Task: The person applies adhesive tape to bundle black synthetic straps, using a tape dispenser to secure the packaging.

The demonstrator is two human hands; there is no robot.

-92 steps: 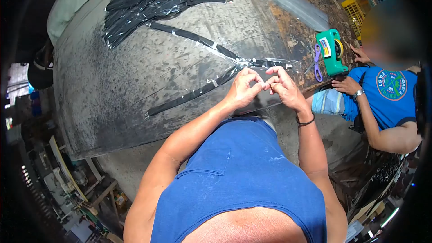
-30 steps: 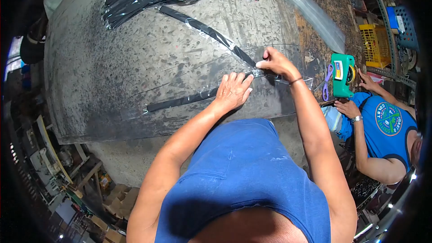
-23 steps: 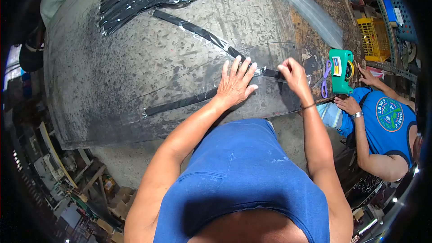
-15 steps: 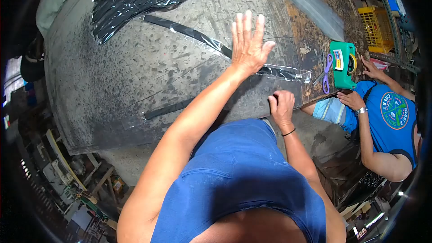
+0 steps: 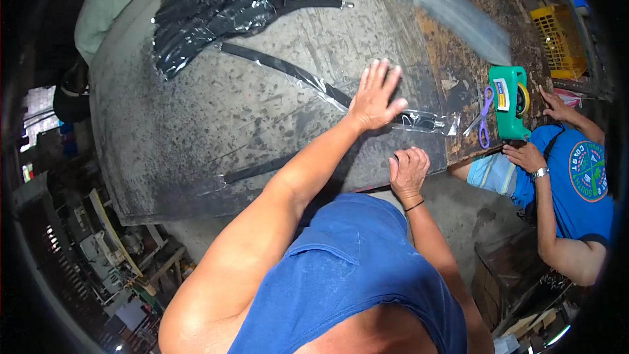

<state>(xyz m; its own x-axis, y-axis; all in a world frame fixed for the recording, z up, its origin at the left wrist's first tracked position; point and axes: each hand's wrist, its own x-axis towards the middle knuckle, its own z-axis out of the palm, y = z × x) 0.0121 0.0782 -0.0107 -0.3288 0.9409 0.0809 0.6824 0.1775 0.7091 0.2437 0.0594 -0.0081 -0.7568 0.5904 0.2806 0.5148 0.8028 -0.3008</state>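
Observation:
My left hand (image 5: 375, 99) lies with fingers spread on a long black strap in a clear plastic sleeve (image 5: 288, 69), which runs diagonally across the dark worktable (image 5: 170, 118). The sleeve's right end shows metal hardware beyond my palm. At the table's front edge rests my right hand (image 5: 410, 170), fingers loosely bent and apart, with nothing seen in it. A second black strap (image 5: 259, 170) lies partly behind my left forearm. Above, many black straps in shiny plastic (image 5: 223, 6) are heaped, their metal clips pointing right.
Clear plastic sleeves (image 5: 452, 13) lie at the upper right. Near the right edge are purple scissors (image 5: 485, 118) and a green tape dispenser (image 5: 507, 101). A co-worker in a blue shirt (image 5: 576, 170) rests both hands there. A yellow crate (image 5: 557, 39) stands beyond.
The view has shifted, so the table and its items appear farther right and lower. My left hand has slid along the sleeved strap toward its right end, and its fingers are slightly closer together.

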